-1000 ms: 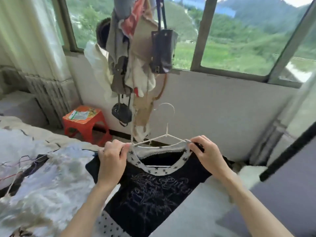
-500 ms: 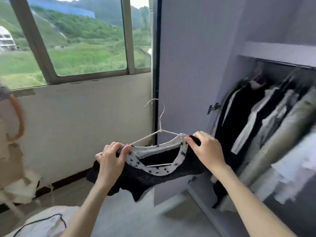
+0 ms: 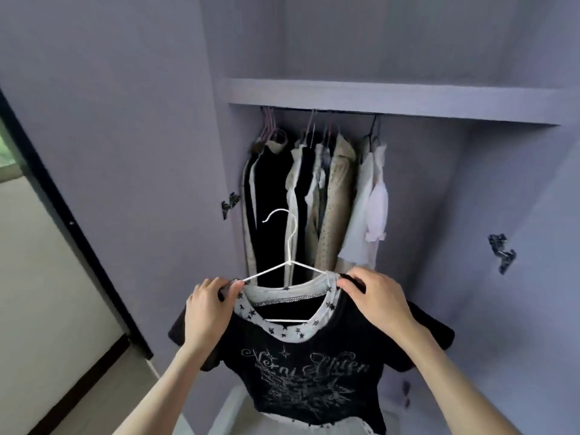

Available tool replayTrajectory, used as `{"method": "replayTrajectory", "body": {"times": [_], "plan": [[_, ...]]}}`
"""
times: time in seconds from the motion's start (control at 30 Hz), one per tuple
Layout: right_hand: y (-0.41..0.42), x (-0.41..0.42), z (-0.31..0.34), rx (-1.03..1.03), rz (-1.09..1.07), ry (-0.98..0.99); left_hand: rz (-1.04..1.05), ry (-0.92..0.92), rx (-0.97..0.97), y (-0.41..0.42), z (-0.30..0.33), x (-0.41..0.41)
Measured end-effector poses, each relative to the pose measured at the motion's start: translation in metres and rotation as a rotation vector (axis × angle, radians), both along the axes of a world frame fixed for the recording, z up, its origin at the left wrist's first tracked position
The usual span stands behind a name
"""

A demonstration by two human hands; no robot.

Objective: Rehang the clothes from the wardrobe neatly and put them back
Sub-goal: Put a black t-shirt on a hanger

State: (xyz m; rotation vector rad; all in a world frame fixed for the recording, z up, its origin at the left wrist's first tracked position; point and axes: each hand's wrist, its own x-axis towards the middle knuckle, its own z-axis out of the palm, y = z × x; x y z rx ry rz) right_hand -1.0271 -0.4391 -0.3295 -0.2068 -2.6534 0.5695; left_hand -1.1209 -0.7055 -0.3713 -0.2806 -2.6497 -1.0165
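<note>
the view is now turned fully toward the open wardrobe (image 3: 408, 98), which fills the centre and right of the frame; half a second ago it was seen only at the right edge, and a second ago the window and the bed were faced instead. the window is now left as a thin strip at the far left edge. under the shelf in the upper centre, a row of hung clothes (image 3: 317, 196) is crowded on the rail, and free space is seen on the rail to the right of them.

the black t-shirt (image 3: 314, 372) is carried over from the bed and is now held up in the lower centre of the frame, in front of the hung clothes and below them, already mounted on the white wire hanger (image 3: 290, 243). its hook is upright and is not yet on the rail.

the left hand (image 3: 207, 309) is pinched on the left shoulder of the shirt and hanger, and the right hand (image 3: 376, 299) is clenched on the right shoulder. it is judged that the rehanging part is done, and only lifting of the hook to the rail is left.
</note>
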Motion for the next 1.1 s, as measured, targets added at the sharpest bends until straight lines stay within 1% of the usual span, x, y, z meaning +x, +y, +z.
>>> {"method": "replayTrajectory", "body": {"times": [0.13, 0.23, 0.3, 0.37, 0.43, 0.5, 0.57, 0.67, 0.77, 0.87, 1.0, 1.1], "plan": [[0.029, 0.034, -0.008, 0.017, -0.326, -0.026, -0.258, -0.126, 0.046, 0.062, -0.006, -0.014], [0.059, 0.056, -0.013, -0.013, -0.532, -0.181, -0.41, -0.155, 0.03, 0.108, -0.012, -0.012], [0.079, 0.065, -0.018, -0.094, -0.652, -0.301, -0.473, -0.146, 0.013, 0.132, -0.014, -0.01], [0.097, 0.068, -0.025, -0.246, -0.717, -0.381, -0.507, -0.133, 0.0, 0.153, -0.014, -0.013], [0.116, 0.064, -0.034, -0.417, -0.733, -0.383, -0.54, -0.104, -0.007, 0.173, -0.012, -0.019], [0.133, 0.057, -0.04, -0.563, -0.729, -0.31, -0.58, -0.092, 0.005, 0.191, -0.011, -0.025], [0.147, 0.048, -0.041, -0.638, -0.717, -0.222, -0.6, -0.103, 0.014, 0.208, -0.01, -0.032], [0.167, 0.028, -0.036, -0.62, -0.656, -0.12, -0.601, -0.118, 0.007, 0.229, -0.009, -0.047], [0.183, 0.004, -0.029, -0.622, -0.536, -0.043, -0.588, -0.098, 0.0, 0.249, -0.007, -0.061], [0.192, -0.018, -0.025, -0.525, -0.416, 0.005, -0.597, -0.053, -0.004, 0.267, -0.006, -0.073], [0.205, -0.05, -0.023, -0.438, -0.407, 0.108, -0.627, -0.023, -0.011, 0.288, -0.006, -0.101], [0.221, -0.082, -0.022, -0.435, -0.424, 0.17, -0.628, 0.018, 0.015, 0.31, -0.002, -0.129]]}}
